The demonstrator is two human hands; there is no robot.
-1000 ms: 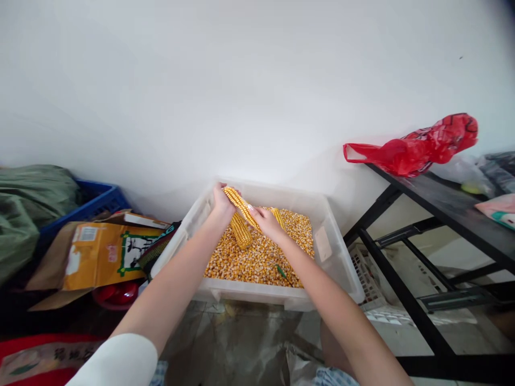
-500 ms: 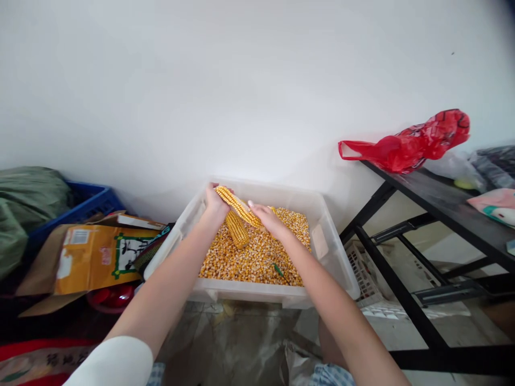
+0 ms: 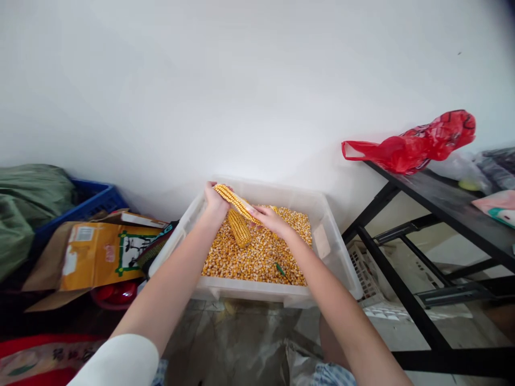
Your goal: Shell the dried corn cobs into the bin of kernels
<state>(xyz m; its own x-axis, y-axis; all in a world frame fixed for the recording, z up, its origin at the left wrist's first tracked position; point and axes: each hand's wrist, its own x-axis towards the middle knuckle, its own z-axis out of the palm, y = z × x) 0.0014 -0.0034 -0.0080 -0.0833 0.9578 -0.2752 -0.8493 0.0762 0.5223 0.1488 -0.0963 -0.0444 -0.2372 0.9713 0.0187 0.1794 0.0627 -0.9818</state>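
Observation:
An ear of corn (image 3: 234, 200) is held tilted above a plastic bin (image 3: 340, 252), its upper left end in my left hand (image 3: 215, 199). At its lower right end, my right hand (image 3: 271, 220) is closed round it, thumb on top. A pale strip without kernels shows along the ear near the right thumb. Below lies a second ear of corn (image 3: 238, 229), on loose corn kernels (image 3: 249, 262) that fill much of the bin. A small green-handled tool (image 3: 280, 269) rests on the kernels near the front rim.
Left of the bin are an orange cardboard box (image 3: 96, 257), a blue crate (image 3: 98, 199) and a green bag (image 3: 32, 209). On the right stands a black-framed table (image 3: 454, 209) bearing a red plastic bag (image 3: 414, 147). A white basket (image 3: 368, 273) sits beneath it.
My right thumb has shifted a little along the ear, and the pale strip shows more. Both hands keep hold of the ear. The view has shifted slightly.

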